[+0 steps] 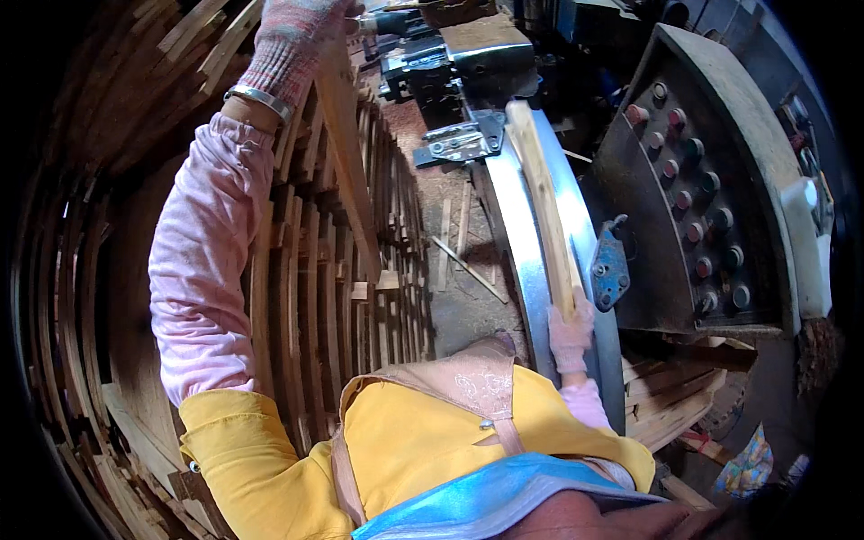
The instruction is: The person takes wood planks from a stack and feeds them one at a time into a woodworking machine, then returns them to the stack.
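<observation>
My left hand [301, 31], in a knitted pink-grey glove, is raised at the top edge, its fingers partly cut off by the frame. It is closed on a wooden board [345, 144], which slants down in front of the stacked wood. My right hand [571, 331], in a pale pink glove, is wrapped round the near end of a long wooden strip [544, 198]. That strip lies lengthwise along a shiny metal machine bed [579, 198], its far end close to a metal guide [459, 144].
Stacked wooden strips [301, 297] crowd the left side. Beyond the bed stands dark machinery [441, 81]. A control panel [715, 180] with several round buttons rises at right, near a blue bracket [610, 270]. Wood scraps [470, 270] litter the floor; more boards [670, 400] lie below the panel.
</observation>
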`<state>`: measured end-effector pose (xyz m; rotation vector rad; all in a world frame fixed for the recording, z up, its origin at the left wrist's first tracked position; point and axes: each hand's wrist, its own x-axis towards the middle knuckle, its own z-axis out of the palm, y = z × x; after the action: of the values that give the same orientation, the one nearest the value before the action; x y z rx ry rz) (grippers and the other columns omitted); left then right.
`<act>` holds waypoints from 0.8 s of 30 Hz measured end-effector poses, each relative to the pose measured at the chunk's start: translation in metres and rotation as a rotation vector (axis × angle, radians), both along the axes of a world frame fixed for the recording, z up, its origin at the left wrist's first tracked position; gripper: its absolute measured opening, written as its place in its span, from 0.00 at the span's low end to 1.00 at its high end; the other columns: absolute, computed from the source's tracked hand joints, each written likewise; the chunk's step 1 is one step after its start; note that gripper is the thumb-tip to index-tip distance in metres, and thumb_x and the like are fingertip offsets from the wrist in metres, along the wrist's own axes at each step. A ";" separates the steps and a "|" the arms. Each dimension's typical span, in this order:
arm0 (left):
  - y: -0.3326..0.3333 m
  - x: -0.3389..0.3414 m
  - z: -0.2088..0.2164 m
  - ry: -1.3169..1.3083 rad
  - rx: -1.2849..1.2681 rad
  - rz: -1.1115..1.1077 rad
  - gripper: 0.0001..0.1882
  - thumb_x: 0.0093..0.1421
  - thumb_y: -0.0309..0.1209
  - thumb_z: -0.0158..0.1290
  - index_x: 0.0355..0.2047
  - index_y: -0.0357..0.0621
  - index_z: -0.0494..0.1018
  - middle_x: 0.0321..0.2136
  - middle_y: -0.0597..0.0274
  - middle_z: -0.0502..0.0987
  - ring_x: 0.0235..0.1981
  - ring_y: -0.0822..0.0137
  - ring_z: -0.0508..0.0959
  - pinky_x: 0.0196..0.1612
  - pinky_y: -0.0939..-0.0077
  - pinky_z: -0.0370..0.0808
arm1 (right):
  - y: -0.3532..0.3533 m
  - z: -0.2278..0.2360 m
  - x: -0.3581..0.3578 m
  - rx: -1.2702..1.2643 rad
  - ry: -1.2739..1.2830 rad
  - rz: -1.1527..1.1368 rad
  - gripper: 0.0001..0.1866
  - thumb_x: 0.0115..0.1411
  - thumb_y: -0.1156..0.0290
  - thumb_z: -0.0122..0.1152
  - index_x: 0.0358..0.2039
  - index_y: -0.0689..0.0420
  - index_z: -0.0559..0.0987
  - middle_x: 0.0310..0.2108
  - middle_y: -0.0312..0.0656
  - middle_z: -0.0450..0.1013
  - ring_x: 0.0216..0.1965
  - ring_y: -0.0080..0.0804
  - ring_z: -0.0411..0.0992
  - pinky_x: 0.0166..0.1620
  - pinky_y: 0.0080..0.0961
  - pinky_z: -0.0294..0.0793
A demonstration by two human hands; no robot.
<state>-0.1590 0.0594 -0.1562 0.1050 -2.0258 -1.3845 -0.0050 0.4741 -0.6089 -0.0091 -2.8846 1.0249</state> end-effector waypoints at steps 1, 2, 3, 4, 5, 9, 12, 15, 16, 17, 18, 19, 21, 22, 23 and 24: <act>0.003 0.000 -0.007 0.020 0.043 -0.071 0.30 0.65 0.33 0.63 0.63 0.39 0.67 0.36 0.62 0.78 0.26 0.74 0.77 0.26 0.78 0.76 | -0.007 -0.015 -0.010 0.016 0.143 -0.010 0.36 0.56 0.68 0.71 0.66 0.53 0.71 0.57 0.55 0.72 0.57 0.54 0.70 0.62 0.45 0.70; 0.002 -0.003 -0.013 0.044 0.066 -0.131 0.28 0.65 0.32 0.63 0.63 0.39 0.67 0.35 0.63 0.78 0.26 0.75 0.76 0.26 0.79 0.75 | -0.016 -0.021 -0.029 -0.095 0.176 -0.011 0.36 0.56 0.69 0.70 0.66 0.54 0.70 0.56 0.54 0.72 0.56 0.54 0.71 0.62 0.45 0.70; 0.004 -0.004 -0.015 0.015 0.027 -0.096 0.28 0.65 0.32 0.63 0.62 0.39 0.68 0.35 0.63 0.78 0.25 0.75 0.76 0.26 0.78 0.75 | -0.030 -0.022 -0.054 -0.217 0.209 -0.005 0.36 0.56 0.69 0.70 0.66 0.55 0.70 0.55 0.54 0.73 0.54 0.54 0.71 0.61 0.44 0.71; 0.006 -0.006 -0.019 -0.026 -0.009 -0.063 0.27 0.65 0.32 0.63 0.62 0.39 0.68 0.35 0.63 0.78 0.25 0.75 0.76 0.26 0.78 0.75 | -0.053 -0.004 -0.076 -0.266 0.101 -0.069 0.35 0.56 0.69 0.70 0.65 0.53 0.71 0.54 0.53 0.74 0.54 0.54 0.72 0.60 0.44 0.72; 0.007 -0.006 -0.021 -0.007 0.016 -0.114 0.26 0.65 0.32 0.62 0.61 0.38 0.69 0.34 0.63 0.78 0.25 0.75 0.76 0.26 0.78 0.76 | -0.078 0.016 -0.101 -0.315 -0.010 -0.128 0.34 0.56 0.70 0.70 0.64 0.51 0.72 0.52 0.52 0.74 0.54 0.53 0.73 0.59 0.44 0.73; 0.012 -0.003 -0.015 -0.007 -0.028 -0.175 0.26 0.66 0.31 0.60 0.61 0.35 0.68 0.34 0.62 0.78 0.24 0.74 0.76 0.27 0.78 0.76 | -0.151 0.034 -0.192 0.074 -0.164 -0.199 0.35 0.55 0.50 0.68 0.62 0.41 0.69 0.53 0.47 0.73 0.55 0.52 0.75 0.54 0.55 0.78; 0.014 -0.005 -0.011 0.039 -0.064 -0.153 0.26 0.67 0.30 0.60 0.62 0.34 0.67 0.34 0.61 0.79 0.25 0.73 0.77 0.27 0.77 0.76 | -0.156 0.019 -0.206 0.114 -0.125 -0.162 0.37 0.55 0.50 0.71 0.64 0.38 0.69 0.54 0.46 0.72 0.55 0.56 0.74 0.53 0.56 0.77; 0.006 -0.002 -0.009 0.049 -0.060 -0.148 0.25 0.67 0.29 0.59 0.61 0.33 0.67 0.34 0.61 0.79 0.25 0.73 0.78 0.28 0.78 0.77 | -0.114 0.035 -0.153 0.166 -0.123 -0.069 0.34 0.56 0.58 0.68 0.64 0.42 0.69 0.47 0.48 0.73 0.50 0.53 0.74 0.51 0.49 0.77; 0.000 0.000 -0.012 0.049 -0.060 -0.131 0.25 0.67 0.29 0.59 0.61 0.33 0.67 0.34 0.61 0.79 0.25 0.73 0.78 0.28 0.78 0.77 | -0.090 0.036 -0.129 0.270 -0.134 0.047 0.34 0.57 0.60 0.67 0.65 0.44 0.69 0.46 0.48 0.74 0.49 0.51 0.74 0.50 0.47 0.76; -0.007 0.002 -0.015 0.079 -0.007 -0.188 0.25 0.67 0.29 0.59 0.61 0.34 0.67 0.34 0.61 0.79 0.25 0.73 0.78 0.28 0.78 0.77 | -0.071 0.031 -0.097 0.335 0.022 0.074 0.24 0.59 0.61 0.64 0.55 0.47 0.73 0.42 0.47 0.76 0.44 0.51 0.77 0.47 0.47 0.78; -0.011 0.003 -0.016 0.076 -0.018 -0.158 0.25 0.67 0.29 0.59 0.61 0.35 0.67 0.34 0.61 0.79 0.26 0.73 0.78 0.28 0.78 0.77 | -0.050 0.015 -0.066 0.346 0.075 0.071 0.25 0.58 0.61 0.66 0.56 0.47 0.75 0.41 0.47 0.76 0.45 0.51 0.76 0.48 0.48 0.77; -0.013 -0.004 -0.018 0.062 -0.018 -0.149 0.25 0.67 0.29 0.58 0.61 0.35 0.68 0.34 0.61 0.79 0.26 0.73 0.78 0.29 0.78 0.77 | -0.027 0.014 -0.029 0.311 0.082 0.064 0.26 0.57 0.60 0.67 0.57 0.47 0.76 0.43 0.46 0.76 0.47 0.50 0.75 0.49 0.50 0.77; -0.017 -0.003 -0.023 0.050 -0.024 -0.119 0.24 0.67 0.29 0.58 0.61 0.36 0.68 0.34 0.61 0.79 0.26 0.73 0.78 0.29 0.79 0.76 | 0.002 -0.004 0.017 0.319 0.124 0.041 0.25 0.57 0.60 0.67 0.56 0.46 0.77 0.46 0.44 0.77 0.49 0.50 0.75 0.51 0.48 0.77; -0.020 -0.006 -0.026 0.041 -0.012 -0.121 0.24 0.68 0.29 0.59 0.61 0.36 0.68 0.34 0.61 0.79 0.26 0.74 0.77 0.29 0.79 0.76 | 0.004 0.000 0.025 0.339 0.085 0.018 0.25 0.57 0.60 0.67 0.56 0.46 0.78 0.47 0.43 0.77 0.49 0.49 0.75 0.52 0.48 0.76; -0.024 -0.007 -0.029 0.033 0.001 -0.120 0.23 0.68 0.30 0.59 0.61 0.37 0.69 0.35 0.62 0.79 0.26 0.74 0.77 0.29 0.79 0.76 | 0.005 0.008 0.031 0.359 0.047 -0.001 0.24 0.57 0.60 0.67 0.56 0.45 0.78 0.47 0.43 0.77 0.50 0.48 0.74 0.53 0.48 0.76; -0.026 -0.008 -0.032 0.037 -0.006 -0.110 0.23 0.68 0.30 0.59 0.60 0.37 0.70 0.35 0.62 0.79 0.26 0.74 0.77 0.29 0.79 0.76 | 0.006 0.014 0.033 0.379 0.013 -0.021 0.24 0.57 0.61 0.67 0.56 0.45 0.79 0.48 0.42 0.77 0.51 0.47 0.74 0.54 0.47 0.75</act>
<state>-0.1675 0.0335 -0.1882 -0.0352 -2.0310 -1.4371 0.0282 0.4802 -0.5946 -0.0088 -3.0078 0.4592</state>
